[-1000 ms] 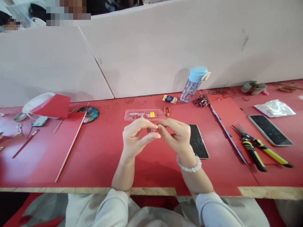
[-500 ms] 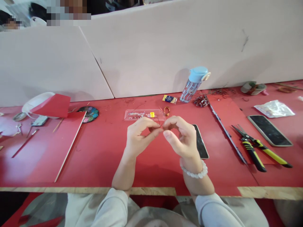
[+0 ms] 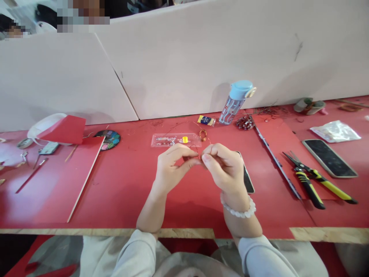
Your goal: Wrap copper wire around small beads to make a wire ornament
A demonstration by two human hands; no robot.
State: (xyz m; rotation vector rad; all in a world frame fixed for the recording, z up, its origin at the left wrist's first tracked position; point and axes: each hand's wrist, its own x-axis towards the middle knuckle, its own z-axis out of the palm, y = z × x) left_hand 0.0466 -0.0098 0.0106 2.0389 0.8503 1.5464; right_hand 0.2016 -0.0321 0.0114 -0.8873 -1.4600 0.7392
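My left hand (image 3: 176, 166) and my right hand (image 3: 223, 163) meet fingertip to fingertip above the red table (image 3: 123, 192). Both are closed in a pinch on a thin dark-red wire (image 3: 194, 146), which curls up in a small loop over the left fingertips. Fine ends of it seem to reach toward the back of the table. Just beyond the fingers lies a clear tray (image 3: 154, 141) of small beads with a yellow cap (image 3: 185, 139) in it. A coil of copper-coloured wire (image 3: 203, 134) rests beside the tray. Under my right hand a phone (image 3: 248, 181) is partly hidden.
Pliers with yellow-black handles (image 3: 325, 184), another phone (image 3: 330, 157) and a plastic bag (image 3: 336, 132) lie right. A blue-lidded bottle (image 3: 235, 103) stands near the white partition (image 3: 178, 61). At left are a wooden strip (image 3: 86, 179), a paint-marked disc (image 3: 111, 139) and a brush (image 3: 31, 175).
Both hands have shifted slightly to the right, and my right fingers have closed in tighter beside the left fingertips. The wire loop stands out a little more; the table items stay put.
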